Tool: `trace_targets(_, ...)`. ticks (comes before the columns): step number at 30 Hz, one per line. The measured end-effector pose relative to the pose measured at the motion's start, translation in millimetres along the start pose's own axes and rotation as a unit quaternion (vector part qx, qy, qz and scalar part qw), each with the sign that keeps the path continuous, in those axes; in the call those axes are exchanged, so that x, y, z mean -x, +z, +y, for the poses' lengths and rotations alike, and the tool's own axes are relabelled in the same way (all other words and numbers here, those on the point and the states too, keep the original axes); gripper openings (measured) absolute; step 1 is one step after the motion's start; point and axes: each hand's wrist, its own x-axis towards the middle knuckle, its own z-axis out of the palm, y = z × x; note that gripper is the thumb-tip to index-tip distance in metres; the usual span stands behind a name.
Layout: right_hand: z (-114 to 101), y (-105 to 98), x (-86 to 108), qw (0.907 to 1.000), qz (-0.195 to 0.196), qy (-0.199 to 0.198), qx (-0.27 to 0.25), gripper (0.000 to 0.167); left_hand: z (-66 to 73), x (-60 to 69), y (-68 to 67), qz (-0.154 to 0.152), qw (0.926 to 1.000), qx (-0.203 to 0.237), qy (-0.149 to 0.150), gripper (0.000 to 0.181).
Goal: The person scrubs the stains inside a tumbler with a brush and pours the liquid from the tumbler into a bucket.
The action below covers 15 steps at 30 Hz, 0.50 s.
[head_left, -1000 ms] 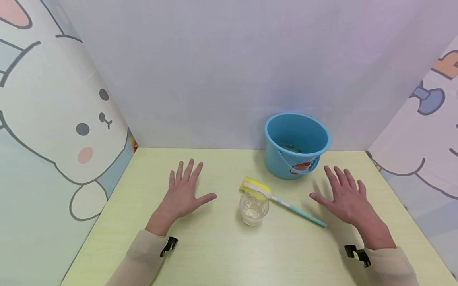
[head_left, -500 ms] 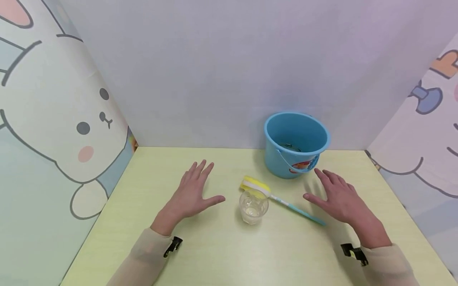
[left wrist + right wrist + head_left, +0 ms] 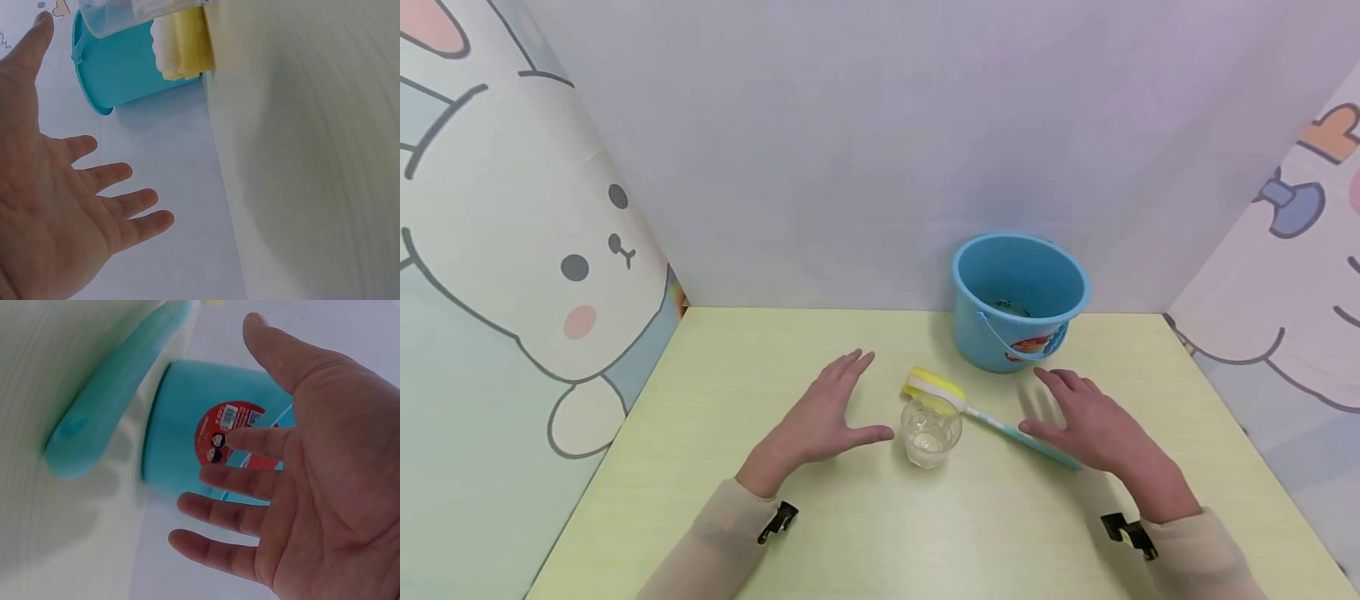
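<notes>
A clear cup [image 3: 929, 435] stands upright on the table between the two hands. Behind it lies a sponge brush, its yellow and white head [image 3: 934, 388] partly seen through the cup's rim and its teal handle [image 3: 1030, 443] slanting toward the right hand. My left hand [image 3: 820, 417] hovers left of the cup, fingers spread, thumb tip close to the cup but apart from it. My right hand [image 3: 1093, 425] is held over the handle's end without gripping it; the right wrist view shows the palm [image 3: 337, 487] bare and the handle [image 3: 112, 400] apart from the fingers.
A blue bucket [image 3: 977, 342] with a thin handle and a red label stands at the back right, some dark bits visible inside. The pale wooden table [image 3: 700, 400] meets a plain wall [image 3: 820, 167] behind. Cartoon-printed panels [image 3: 512, 250] flank both sides.
Both hands have moved inward, the left toward the cup and the right leftward over the brush handle. The cup, brush and bucket have stayed in place.
</notes>
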Motion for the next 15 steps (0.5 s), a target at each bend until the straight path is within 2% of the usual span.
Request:
trace_targets(9, -10, 14, -6.0, 0.9982, 0.011, -0.053, 0.024, 0.083, 15.9, -3.4, 12.8, -0.028, 0.9987, 0.039, 0.017, 0.121)
trace_targets(15, -17, 20, -10.2, 0.997, 0.007, -0.07, 0.031, 0.076, 22.1, -6.9, 20.6, -0.048, 0.9962, 0.067, 0.029, 0.122)
